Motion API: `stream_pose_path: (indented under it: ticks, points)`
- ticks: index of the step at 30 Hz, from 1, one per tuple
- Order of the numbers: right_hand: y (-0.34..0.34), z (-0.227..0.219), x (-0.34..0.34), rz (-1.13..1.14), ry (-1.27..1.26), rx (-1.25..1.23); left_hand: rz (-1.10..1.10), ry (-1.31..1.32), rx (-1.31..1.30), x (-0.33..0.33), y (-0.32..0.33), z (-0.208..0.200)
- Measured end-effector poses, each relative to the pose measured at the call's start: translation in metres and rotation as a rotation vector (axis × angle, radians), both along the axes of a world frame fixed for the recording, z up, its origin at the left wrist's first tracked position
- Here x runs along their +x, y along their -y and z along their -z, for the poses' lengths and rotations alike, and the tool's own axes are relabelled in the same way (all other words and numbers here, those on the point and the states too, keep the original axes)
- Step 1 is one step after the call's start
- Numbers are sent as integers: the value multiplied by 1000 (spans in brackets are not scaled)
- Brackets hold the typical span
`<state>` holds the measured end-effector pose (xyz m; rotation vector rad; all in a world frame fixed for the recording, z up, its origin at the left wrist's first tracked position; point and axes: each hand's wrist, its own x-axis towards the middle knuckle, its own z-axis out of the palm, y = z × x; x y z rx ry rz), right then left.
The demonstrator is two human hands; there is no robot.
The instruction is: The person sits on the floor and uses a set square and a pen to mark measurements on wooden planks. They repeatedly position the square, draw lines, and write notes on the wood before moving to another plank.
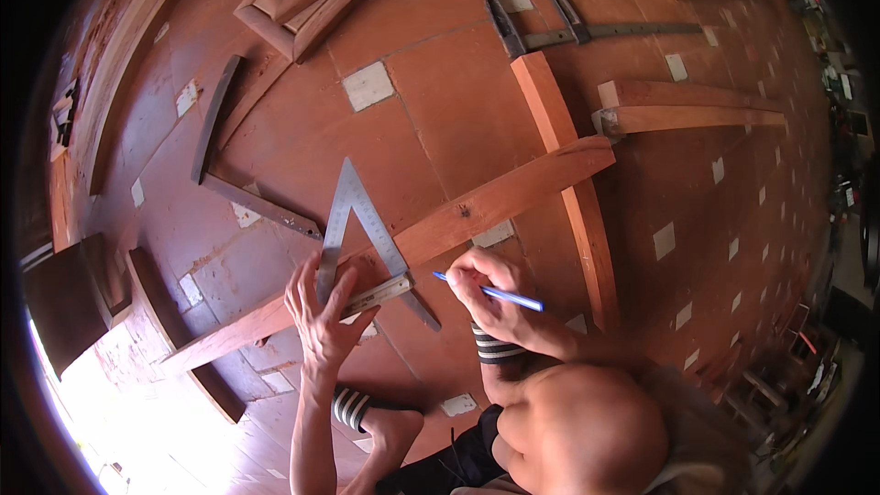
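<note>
A wooden beam (458, 216) lies slantwise across the floor in front of me, resting over other timber. On it sits a metal triangle square (371, 222) with graduated edges and a thick base bar. My left hand (325, 316) is at the square's left leg and base, fingers spread around it and thumb by the bar, steadying it against the beam. My right hand (486, 289) pinches a blue pen (513, 297), its tip pointing left toward the square's right corner, apart from the wood. Below the beam a dark flat strip (420, 309) sticks out from under the square.
A crosswise timber (587, 229) supports the beam's right part; a dark board (215, 391) lies under its left end. Beyond are a dark angled bar (257, 206), a bar clamp (587, 34), a wooden frame (298, 14) and paired timbers (692, 108). My bare foot (390, 431) is near.
</note>
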<state>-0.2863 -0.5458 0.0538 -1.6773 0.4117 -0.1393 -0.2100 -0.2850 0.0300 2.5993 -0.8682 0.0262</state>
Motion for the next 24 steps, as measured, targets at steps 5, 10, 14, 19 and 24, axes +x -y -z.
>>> stream_pose_path:
  ticks: [5, 10, 14, 19, 24]
  points:
    - [8, 3, -9, 94, -22, -47, 81, -10, -9, -10, 1, 6]
    - [19, 7, 3, 32, -33, 77, 109, -59, -33, -8, 1, 13]
    - [21, 14, 15, -20, 53, -50, 100, -104, -79, -7, 7, 13]
    - [18, 15, 26, -64, 28, -24, 95, -161, -104, -7, 14, 13]
    - [11, 13, 39, -132, -12, -38, 83, -177, -110, -6, 19, 11]
